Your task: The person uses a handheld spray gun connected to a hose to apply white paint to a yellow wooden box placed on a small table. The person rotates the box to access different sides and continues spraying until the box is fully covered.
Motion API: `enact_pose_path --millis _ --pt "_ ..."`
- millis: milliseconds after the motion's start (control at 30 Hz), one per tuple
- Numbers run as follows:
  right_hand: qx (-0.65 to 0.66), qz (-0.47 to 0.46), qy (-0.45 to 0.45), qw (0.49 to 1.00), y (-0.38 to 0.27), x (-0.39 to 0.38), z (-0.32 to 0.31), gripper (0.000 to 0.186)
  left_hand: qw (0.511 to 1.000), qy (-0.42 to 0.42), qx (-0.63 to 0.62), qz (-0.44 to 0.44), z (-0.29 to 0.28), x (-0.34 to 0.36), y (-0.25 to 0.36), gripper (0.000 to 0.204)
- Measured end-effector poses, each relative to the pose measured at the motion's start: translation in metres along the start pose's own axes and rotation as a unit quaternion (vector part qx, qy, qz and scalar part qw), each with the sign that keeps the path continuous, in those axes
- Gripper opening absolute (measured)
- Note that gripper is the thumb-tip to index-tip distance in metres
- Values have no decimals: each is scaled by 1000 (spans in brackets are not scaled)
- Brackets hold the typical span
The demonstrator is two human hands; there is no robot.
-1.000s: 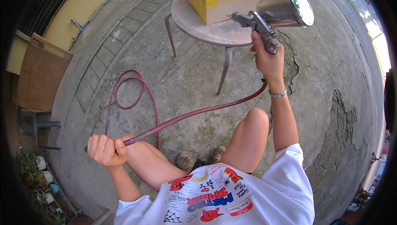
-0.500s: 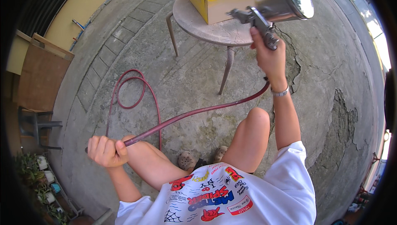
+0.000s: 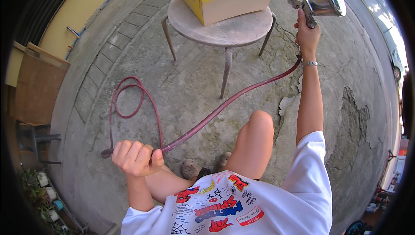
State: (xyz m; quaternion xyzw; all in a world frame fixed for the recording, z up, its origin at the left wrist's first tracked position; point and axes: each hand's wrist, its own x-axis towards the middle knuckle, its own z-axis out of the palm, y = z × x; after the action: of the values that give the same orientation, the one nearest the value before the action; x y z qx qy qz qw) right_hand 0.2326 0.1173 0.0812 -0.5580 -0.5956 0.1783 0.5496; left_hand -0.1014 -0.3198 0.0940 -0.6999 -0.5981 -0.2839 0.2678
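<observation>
My right hand is wrapped round the handle of a metal spray gun, held out to the right of a round stool. The gun's silver cup tilts to the right and its nozzle points left. A dark red hose runs from below the handle down to my left hand, which is closed around it near my left knee. On the stool rests a box-shaped piece with an opening in its top. Its left side is yellow, its near side pale with a yellow upper edge.
The hose loops on the cracked concrete floor at left. A brown board and a dark chair stand at the far left, above potted plants. Broken concrete lies right of my arm. A vehicle shows at the right edge.
My right hand has carried the spray gun to the right and farther out, away from the box. My left hand has shifted a little right with the hose.
</observation>
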Motion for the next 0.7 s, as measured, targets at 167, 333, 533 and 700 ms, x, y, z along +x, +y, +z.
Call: enact_pose_path --millis 167,333,533,700 --pt "20 -16 80 996 -14 1 -13 55 1000 2 -9 -17 7 -1 0 50" --pt "62 4 -52 997 -32 -33 -12 47 999 28 3 -34 -1 -8 -20 48" --pt "125 -5 -186 975 -69 -103 8 38 995 66 65 -43 -20 -18 -48 55" --pt "153 -22 -242 958 -107 -146 25 32 991 69 100 -53 -36 -27 -58 54"
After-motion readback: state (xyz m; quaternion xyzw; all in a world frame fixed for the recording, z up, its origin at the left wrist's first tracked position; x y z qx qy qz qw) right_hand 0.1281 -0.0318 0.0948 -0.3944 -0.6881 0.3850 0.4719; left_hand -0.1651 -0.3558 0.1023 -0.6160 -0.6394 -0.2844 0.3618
